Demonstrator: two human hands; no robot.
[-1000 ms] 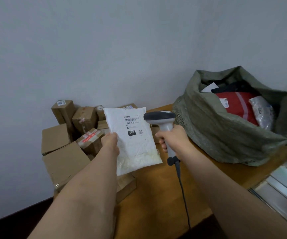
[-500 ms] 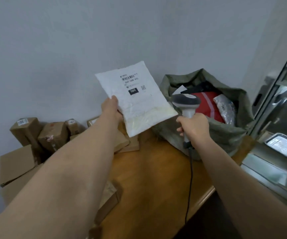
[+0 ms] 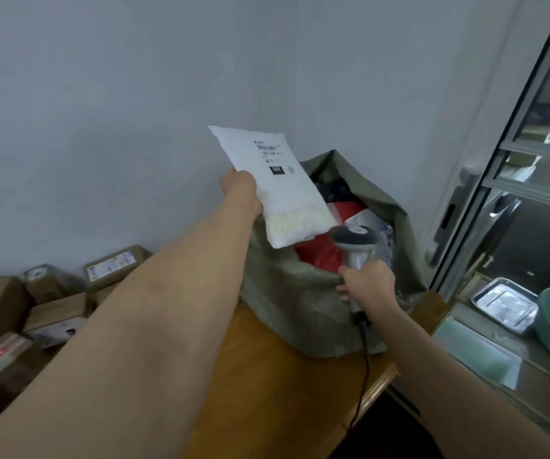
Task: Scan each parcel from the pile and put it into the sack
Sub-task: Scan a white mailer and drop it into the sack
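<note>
The wooden surface (image 3: 267, 385) is carrying a grey-green sack (image 3: 300, 303), which is standing open just beyond the fingers of both hands. Inside the sack a red parcel (image 3: 320, 256), something dark and a clear plastic packet are lying together. A pile of brown cardboard boxes (image 3: 51, 313) is resting well to the left of the fingers. The left hand (image 3: 242, 190) is holding a white parcel (image 3: 276, 187) up over the sack's mouth, with the fingers closed on its left edge and its label facing the camera. The right hand (image 3: 367, 283) is gripping the handle of a grey scanner (image 3: 354, 243), just below the parcel's lower corner.
</note>
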